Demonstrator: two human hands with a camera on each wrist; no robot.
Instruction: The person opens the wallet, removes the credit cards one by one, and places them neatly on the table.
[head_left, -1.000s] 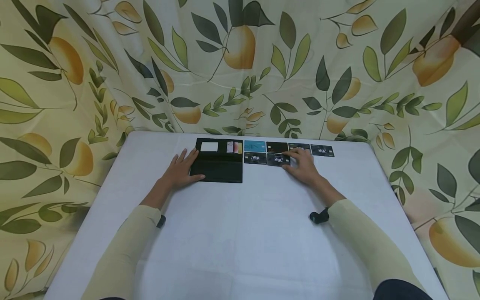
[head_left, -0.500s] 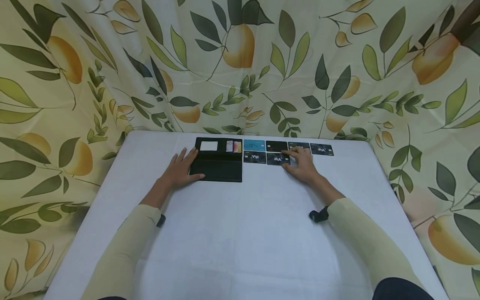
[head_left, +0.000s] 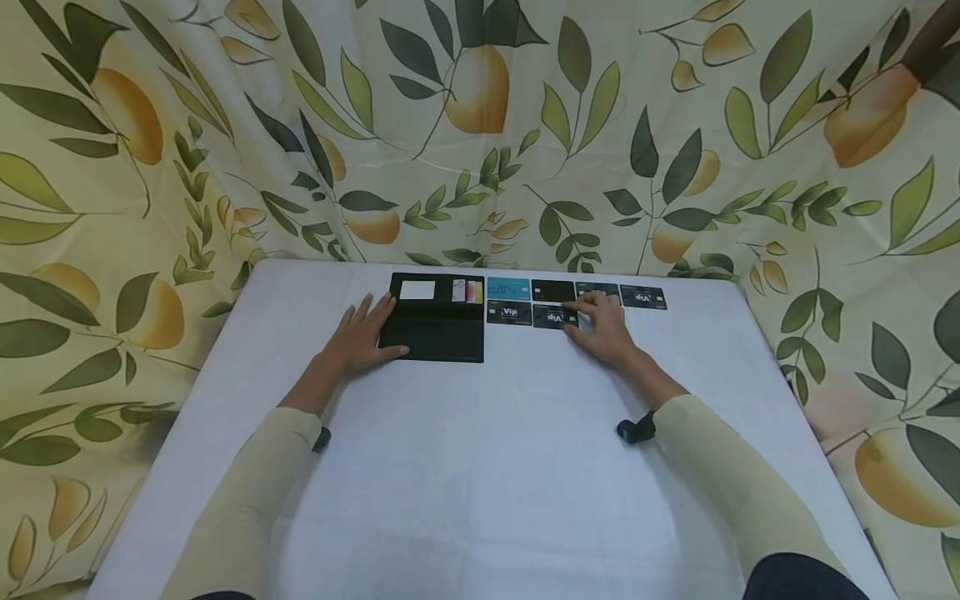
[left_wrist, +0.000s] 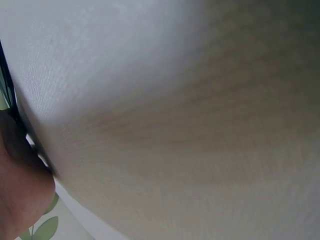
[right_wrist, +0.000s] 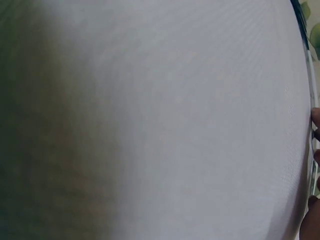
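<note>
"Head view?"
"My left hand [head_left: 356,340], fingers spread, rests on the black wallet [head_left: 442,338] at nine o'clock; at its three, my right hand [head_left: 606,332] pinches a Vip card [head_left: 552,317]."
"Left wrist?"
"That hand, at eight."
"Right?"
"The other, towards four."

An open, black rectangular wallet [head_left: 441,332] lies flat; toward its three o'clock, apart from it, a black rectangular card [head_left: 550,317] with pale "Vip" lettering lies flat.

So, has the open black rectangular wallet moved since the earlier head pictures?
No; relative to the far edge of the white table, the open black wallet keeps its place; the whole view shifts slightly.
</note>
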